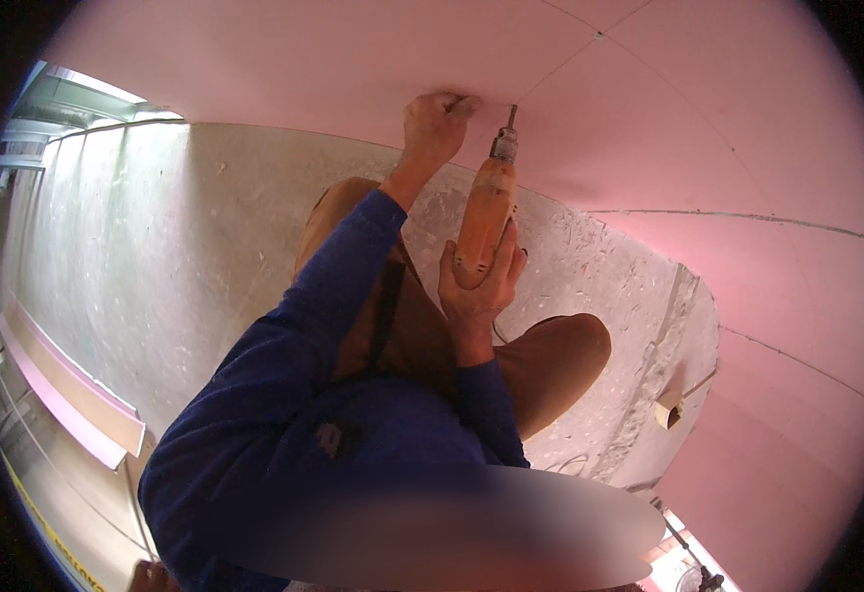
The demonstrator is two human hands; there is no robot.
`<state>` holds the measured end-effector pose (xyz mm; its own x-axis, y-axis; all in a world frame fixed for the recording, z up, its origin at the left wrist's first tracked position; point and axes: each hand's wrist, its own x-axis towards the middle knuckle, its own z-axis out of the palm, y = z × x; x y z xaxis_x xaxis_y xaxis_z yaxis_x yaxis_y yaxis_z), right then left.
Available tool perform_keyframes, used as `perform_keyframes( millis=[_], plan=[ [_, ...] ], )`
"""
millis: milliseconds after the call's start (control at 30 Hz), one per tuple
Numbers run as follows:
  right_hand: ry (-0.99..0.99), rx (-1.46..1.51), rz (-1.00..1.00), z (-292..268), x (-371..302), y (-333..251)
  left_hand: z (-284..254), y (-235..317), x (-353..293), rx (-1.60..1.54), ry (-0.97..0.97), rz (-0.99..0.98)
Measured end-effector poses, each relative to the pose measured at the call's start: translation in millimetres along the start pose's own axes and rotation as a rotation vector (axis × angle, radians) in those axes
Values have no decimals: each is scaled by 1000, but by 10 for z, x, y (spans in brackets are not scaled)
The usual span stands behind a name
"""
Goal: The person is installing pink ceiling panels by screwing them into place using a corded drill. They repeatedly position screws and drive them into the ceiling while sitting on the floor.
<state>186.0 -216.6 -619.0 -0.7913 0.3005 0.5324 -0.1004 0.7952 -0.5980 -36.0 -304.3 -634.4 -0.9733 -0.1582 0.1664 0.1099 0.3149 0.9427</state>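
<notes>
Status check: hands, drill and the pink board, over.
Right hand shut on orange drill, bit tip at pink board. Left hand pinched at the board beside the bit. Nothing between drill and board.

Dusty concrete floor; pink boards stacked at left, debris scattered

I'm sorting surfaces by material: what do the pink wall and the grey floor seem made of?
Pink wall panels: likely matte plasterboard, flat sheets meeting at thin seams. Floor: apparently bare concrete, rough, grey and speckled with debris.
</notes>
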Motion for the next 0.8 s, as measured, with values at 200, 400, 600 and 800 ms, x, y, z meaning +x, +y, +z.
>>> perform_keyframes(
  millis=[200, 400, 600, 800],
  plan=[
    [0, -18, -28, -22, 18, 18, 2, -32, 18, 74, -54, -25],
    [0, -111, -33, -24, -15, 31, -6, 3, 5, 48, -13, 26],
    [-1, -228, -95, -65, -7, 56, -31, 16, -1, 74, -43, -16],
    [32, 45, 27, -31, -22, 22, -42, 2, 21, 94, -68, -41]
  ],
)
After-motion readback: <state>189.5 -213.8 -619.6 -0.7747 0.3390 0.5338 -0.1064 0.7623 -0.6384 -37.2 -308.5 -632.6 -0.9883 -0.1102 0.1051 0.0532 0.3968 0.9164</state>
